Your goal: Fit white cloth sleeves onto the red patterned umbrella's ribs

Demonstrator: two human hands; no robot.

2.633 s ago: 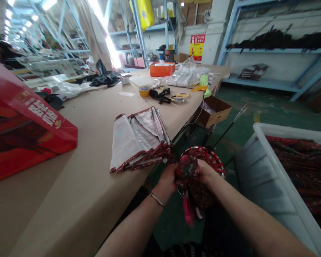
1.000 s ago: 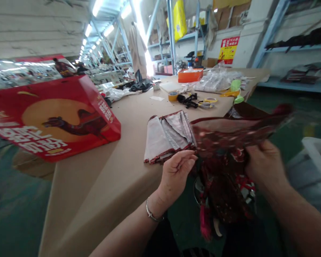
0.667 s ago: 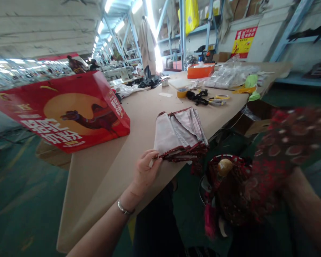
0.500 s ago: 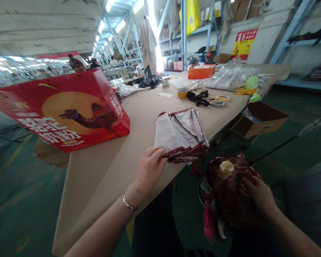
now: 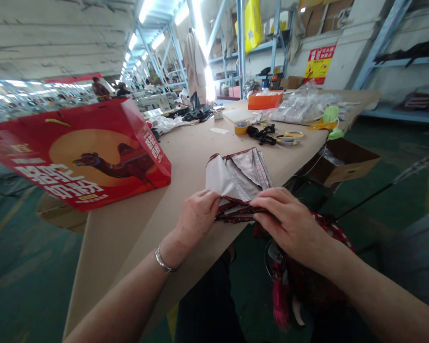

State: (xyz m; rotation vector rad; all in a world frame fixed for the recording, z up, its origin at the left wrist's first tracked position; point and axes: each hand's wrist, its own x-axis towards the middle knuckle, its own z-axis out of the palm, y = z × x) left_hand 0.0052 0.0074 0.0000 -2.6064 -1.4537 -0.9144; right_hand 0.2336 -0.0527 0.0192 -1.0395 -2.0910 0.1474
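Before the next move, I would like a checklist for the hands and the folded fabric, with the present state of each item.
1. Left hand has hold of the fabric: ok, fingers at its near left corner.
2. Right hand has hold too: ok, fingers and thumb pinch the dark red border.
3. Border layers lie even: not ok, they fan out between the hands.
4. Fabric lies fully on the table: cannot tell, the right hand hides part.
5. Red bag is apart from the fabric: ok, standing to the left.
6. Yellow-handled tool is apart: ok, lying farther back.
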